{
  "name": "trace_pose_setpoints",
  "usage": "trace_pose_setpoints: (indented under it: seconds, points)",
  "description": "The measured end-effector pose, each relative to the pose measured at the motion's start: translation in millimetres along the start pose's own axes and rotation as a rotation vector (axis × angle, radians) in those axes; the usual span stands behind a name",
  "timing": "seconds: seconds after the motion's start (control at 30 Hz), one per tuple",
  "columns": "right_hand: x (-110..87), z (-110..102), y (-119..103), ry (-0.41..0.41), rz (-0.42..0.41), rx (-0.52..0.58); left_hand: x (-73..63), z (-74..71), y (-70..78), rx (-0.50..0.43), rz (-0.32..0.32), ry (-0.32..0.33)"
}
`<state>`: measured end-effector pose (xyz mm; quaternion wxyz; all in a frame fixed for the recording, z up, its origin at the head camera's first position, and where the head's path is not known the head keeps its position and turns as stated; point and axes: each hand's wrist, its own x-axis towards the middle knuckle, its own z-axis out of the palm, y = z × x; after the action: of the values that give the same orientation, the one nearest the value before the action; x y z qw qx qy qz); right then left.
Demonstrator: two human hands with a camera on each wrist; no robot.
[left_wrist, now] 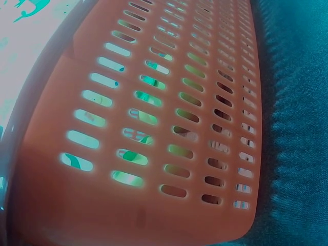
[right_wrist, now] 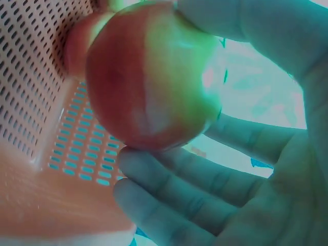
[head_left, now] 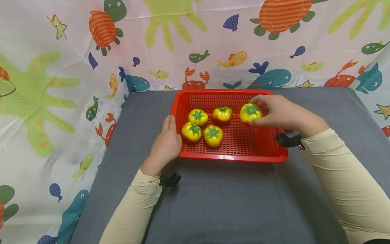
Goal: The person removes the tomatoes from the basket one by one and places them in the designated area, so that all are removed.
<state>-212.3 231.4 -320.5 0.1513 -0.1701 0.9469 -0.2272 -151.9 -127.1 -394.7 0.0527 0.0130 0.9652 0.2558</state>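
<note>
A red plastic basket (head_left: 231,158) with slotted walls stands on the grey cloth. My right hand (head_left: 284,112) holds a yellow-and-red tomato (head_left: 248,112) with a green star-shaped top, over the basket's right part. In the right wrist view, thumb and fingers are around the tomato (right_wrist: 154,77), its red underside showing. My left hand (head_left: 166,142) rests with straight fingers against the basket's left end. Several similar tomatoes lie in the left and middle of the basket, among them one tomato (head_left: 213,136) near the front wall. The left wrist view shows the slotted basket wall (left_wrist: 143,215), without the hand.
Grey cloth (head_left: 228,200) covers the table. Behind and to the left hangs a white curtain (head_left: 170,64) printed with sea animals; its lower edge meets the table just behind the basket. A dark strap (head_left: 170,180) is on the left wrist, another strap (head_left: 289,140) on the right.
</note>
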Motion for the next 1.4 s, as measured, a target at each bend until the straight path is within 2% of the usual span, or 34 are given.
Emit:
trace_pose_setpoints:
  seconds: [0.37, 0.77, 0.97, 1.2, 1.4]
  points:
    - [-7.2, -18.5, 12.8, 0.048, 0.027, -0.040, 0.6, 0.5, -0.3, 0.001, 0.000, 0.007]
    - [-19.5, -33.5, 33.8, 0.099, 0.069, -0.022, -1.1, 0.8, 0.9, -0.033, 0.001, 0.004]
    - [-23.6, -39.2, 47.5, 0.111, 0.123, -0.009, -0.2, 0.7, 0.8, -0.068, 0.000, -0.007]
    - [-29.3, -44.7, 66.3, 0.170, 0.125, -0.017, 0.0, 0.1, 0.8, -0.084, 0.003, -0.009]
    - [-36.2, -47.1, 88.3, 0.194, 0.167, -0.016, 0.0, 0.4, 0.1, -0.103, 0.022, -0.008]
